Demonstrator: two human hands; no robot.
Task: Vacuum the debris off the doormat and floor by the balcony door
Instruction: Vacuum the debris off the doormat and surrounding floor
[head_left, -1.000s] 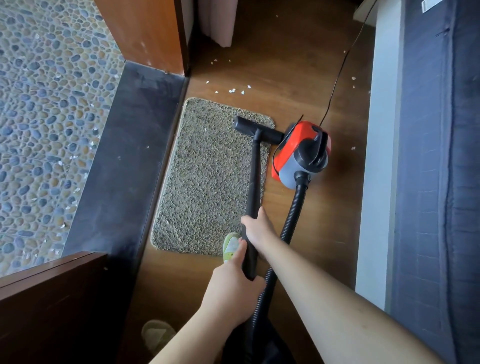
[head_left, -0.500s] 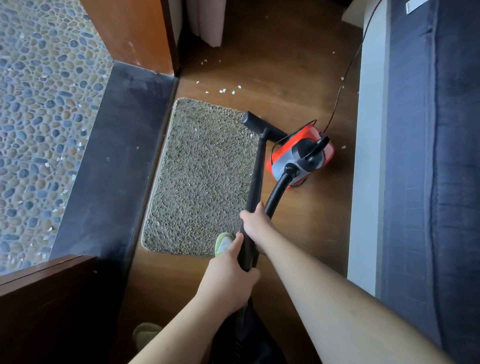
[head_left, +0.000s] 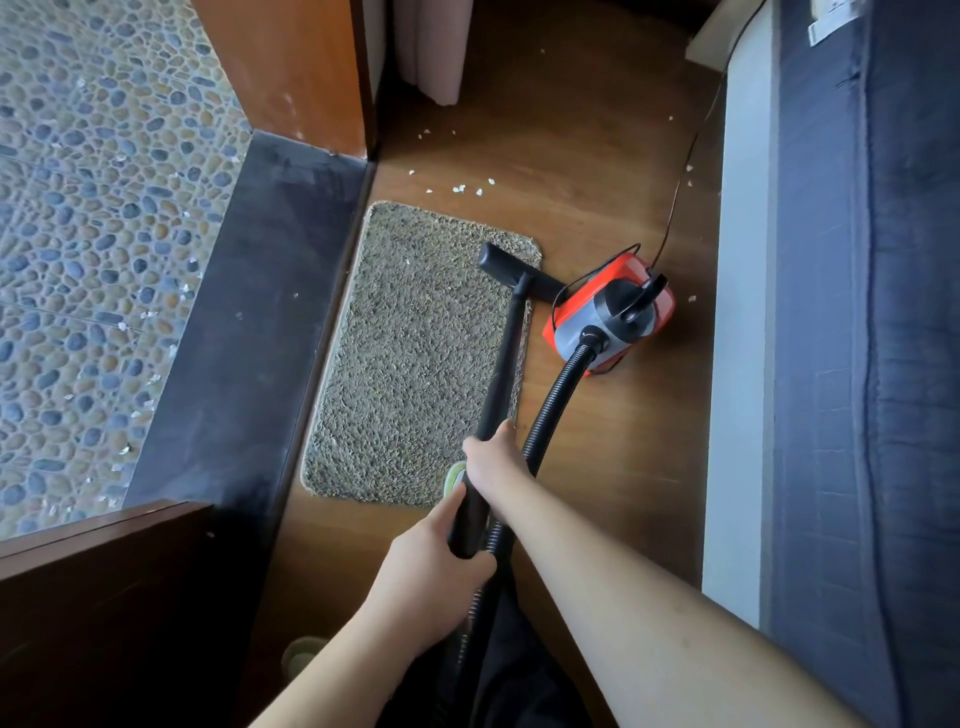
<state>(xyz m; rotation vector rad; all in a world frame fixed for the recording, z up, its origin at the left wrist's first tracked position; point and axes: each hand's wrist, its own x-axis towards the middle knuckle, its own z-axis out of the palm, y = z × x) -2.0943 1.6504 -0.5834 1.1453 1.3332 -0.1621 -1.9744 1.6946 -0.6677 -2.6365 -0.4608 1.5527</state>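
The doormat (head_left: 415, 353) lies ahead of both hands, beside the dark door sill. The right hand (head_left: 493, 460) wraps the wand (head_left: 498, 374) higher up; the left hand (head_left: 436, 561) grips its lower end, near the hose (head_left: 556, 395). Beyond the grip, the nozzle (head_left: 514, 273) sits at the mat's far right corner — barely shifted over the last second, while the red vacuum (head_left: 613, 312) has swung round. White bits (head_left: 460, 188) (just past the nozzle) are still on the floor, so that patch probably comes next.

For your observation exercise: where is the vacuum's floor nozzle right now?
In the head view the floor nozzle sits at the doormat's far right corner, beside the red vacuum body.
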